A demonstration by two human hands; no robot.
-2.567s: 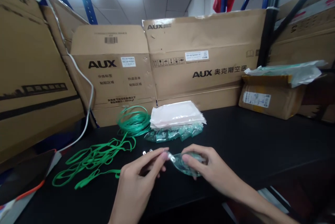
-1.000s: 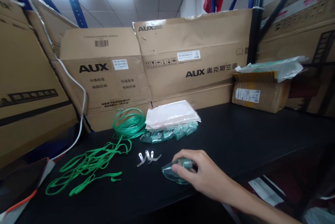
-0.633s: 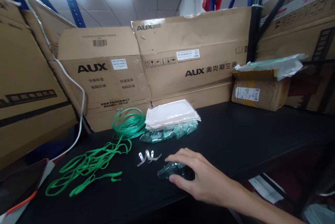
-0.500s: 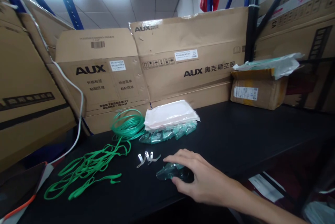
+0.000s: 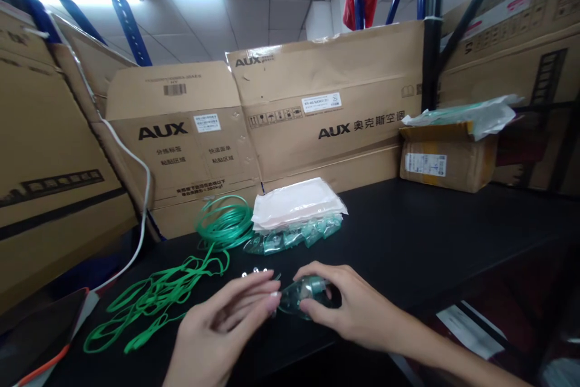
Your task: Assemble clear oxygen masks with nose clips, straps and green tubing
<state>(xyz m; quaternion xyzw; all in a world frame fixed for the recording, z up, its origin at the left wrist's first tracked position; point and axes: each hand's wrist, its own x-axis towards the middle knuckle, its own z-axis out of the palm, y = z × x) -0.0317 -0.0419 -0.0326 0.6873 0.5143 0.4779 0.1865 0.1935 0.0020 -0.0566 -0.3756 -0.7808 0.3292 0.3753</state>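
My right hand [image 5: 347, 305] is curled round a clear green-tinted plastic mask [image 5: 301, 296] that sits on the black table [image 5: 430, 242]. My left hand [image 5: 222, 323] reaches in from the lower left, its fingers stretched out and their tips touching the mask's left end. Small metal clips [image 5: 254, 274] lie just behind those fingertips, partly hidden by them.
Loose green elastic straps [image 5: 154, 299] sprawl at the left, a coil of green tubing [image 5: 224, 221] behind them. A stack of white packets on more clear masks [image 5: 296, 215] lies at centre. Cardboard boxes [image 5: 326, 109] wall the back; a small carton [image 5: 446, 154] stands at right.
My left hand has come back into view and reached the mask's left end. My right hand has kept its hold on the mask, and the camera has tipped slightly.
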